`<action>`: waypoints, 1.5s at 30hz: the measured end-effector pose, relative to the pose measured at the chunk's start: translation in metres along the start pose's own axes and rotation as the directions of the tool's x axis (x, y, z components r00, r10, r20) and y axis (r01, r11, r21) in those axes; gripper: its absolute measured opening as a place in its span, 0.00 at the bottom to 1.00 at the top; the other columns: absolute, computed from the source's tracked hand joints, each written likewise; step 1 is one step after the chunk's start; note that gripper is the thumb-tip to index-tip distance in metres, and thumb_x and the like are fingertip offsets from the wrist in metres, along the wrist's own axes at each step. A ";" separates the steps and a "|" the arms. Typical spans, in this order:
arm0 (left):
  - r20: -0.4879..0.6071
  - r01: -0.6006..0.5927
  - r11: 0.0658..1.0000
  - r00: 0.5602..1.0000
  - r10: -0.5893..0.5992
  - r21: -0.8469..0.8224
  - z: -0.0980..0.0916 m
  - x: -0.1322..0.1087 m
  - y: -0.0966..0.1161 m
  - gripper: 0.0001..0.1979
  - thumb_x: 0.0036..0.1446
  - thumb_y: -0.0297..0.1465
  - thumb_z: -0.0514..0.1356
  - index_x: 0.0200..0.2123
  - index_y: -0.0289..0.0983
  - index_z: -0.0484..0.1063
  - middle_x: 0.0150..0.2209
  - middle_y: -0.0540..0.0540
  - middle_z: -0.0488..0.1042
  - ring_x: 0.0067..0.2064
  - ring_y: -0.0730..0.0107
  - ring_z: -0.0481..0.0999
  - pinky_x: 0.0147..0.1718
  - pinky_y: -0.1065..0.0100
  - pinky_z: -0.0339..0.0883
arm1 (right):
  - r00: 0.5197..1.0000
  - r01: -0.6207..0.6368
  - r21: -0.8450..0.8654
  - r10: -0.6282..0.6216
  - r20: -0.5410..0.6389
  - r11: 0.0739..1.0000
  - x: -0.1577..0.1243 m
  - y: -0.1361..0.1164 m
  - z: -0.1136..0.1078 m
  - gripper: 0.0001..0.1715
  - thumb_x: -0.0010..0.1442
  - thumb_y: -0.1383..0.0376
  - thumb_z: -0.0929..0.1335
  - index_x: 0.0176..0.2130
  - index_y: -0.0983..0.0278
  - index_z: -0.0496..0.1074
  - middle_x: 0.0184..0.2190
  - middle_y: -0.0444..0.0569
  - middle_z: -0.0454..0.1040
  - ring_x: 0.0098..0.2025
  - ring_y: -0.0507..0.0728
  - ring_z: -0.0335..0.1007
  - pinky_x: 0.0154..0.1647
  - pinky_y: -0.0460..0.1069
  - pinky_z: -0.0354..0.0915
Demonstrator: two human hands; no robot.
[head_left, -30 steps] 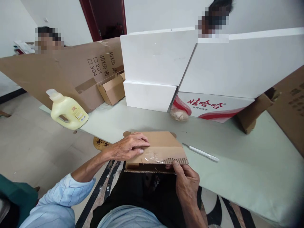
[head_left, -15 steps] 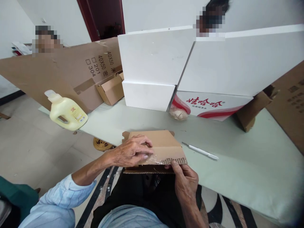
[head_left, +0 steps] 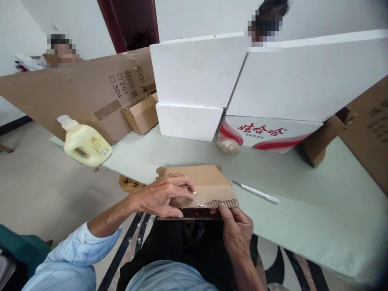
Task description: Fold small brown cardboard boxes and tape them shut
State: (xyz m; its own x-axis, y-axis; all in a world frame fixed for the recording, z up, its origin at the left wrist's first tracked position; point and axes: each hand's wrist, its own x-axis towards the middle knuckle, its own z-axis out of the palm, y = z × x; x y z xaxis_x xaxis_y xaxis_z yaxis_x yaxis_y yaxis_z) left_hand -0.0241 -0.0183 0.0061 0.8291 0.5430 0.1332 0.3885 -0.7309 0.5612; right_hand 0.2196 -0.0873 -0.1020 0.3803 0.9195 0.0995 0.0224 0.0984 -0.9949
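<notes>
A small brown cardboard box (head_left: 206, 176) lies at the table's near edge, with a gap between its upper panel and the lower edge facing me. My right hand (head_left: 238, 226) pinches the panel's near right corner, thumb on top, beside a strip of torn, exposed corrugation. Across the left part of the panel lies my left hand (head_left: 168, 196), palm down, fingers bent and thumb apart, low by the gap. Its fingertips are at a crumpled piece of clear tape (head_left: 198, 200); whether they grip the tape I cannot tell. A white-handled craft knife (head_left: 257, 192) rests right of the box.
At the left table edge stands a yellow detergent bottle (head_left: 87, 141). White boxes (head_left: 190, 121) are stacked along the back, with a large cardboard sheet (head_left: 75, 97) to their left. A small wrapped bundle (head_left: 228, 144) sits before them. Two people are partly visible behind.
My left thumb has moved down and away from the fingers, toward the box's lower edge. My right hand keeps its hold on the corner. The knife and bottle stay put.
</notes>
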 end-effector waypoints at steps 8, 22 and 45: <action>-0.066 -0.071 0.990 0.995 0.079 0.120 0.005 0.000 0.011 0.08 0.65 0.22 0.63 0.34 0.37 0.79 0.45 0.44 0.81 0.48 0.64 0.78 0.51 0.63 0.70 | 1.000 -0.013 0.015 0.013 0.014 1.000 0.001 -0.001 0.002 0.26 0.57 0.46 0.77 0.23 0.63 0.81 0.21 0.50 0.78 0.27 0.61 0.78 0.32 0.52 0.76; -0.057 -0.069 0.963 0.995 0.086 0.259 0.014 0.000 0.005 0.08 0.70 0.23 0.53 0.36 0.38 0.66 0.38 0.44 0.72 0.41 0.62 0.68 0.44 0.61 0.64 | 1.000 0.001 0.021 -0.001 0.012 1.000 0.000 -0.001 0.001 0.26 0.58 0.45 0.77 0.24 0.64 0.82 0.23 0.50 0.79 0.27 0.60 0.78 0.31 0.51 0.77; -0.035 -0.021 0.989 0.999 0.026 0.147 0.007 0.026 0.000 0.08 0.71 0.28 0.58 0.49 0.38 0.76 0.47 0.42 0.75 0.49 0.59 0.75 0.51 0.61 0.67 | 1.000 0.007 0.028 -0.008 0.030 1.000 -0.001 0.003 0.001 0.30 0.58 0.42 0.77 0.23 0.64 0.81 0.23 0.51 0.80 0.27 0.60 0.79 0.31 0.50 0.76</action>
State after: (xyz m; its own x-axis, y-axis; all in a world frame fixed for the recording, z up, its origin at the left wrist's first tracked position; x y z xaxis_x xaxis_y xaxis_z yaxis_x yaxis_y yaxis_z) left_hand 0.0000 -0.0072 0.0032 0.8243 0.5379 0.1765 0.4262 -0.7948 0.4321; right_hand 0.2182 -0.0878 -0.1047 0.3526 0.9296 0.1078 -0.0012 0.1157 -0.9933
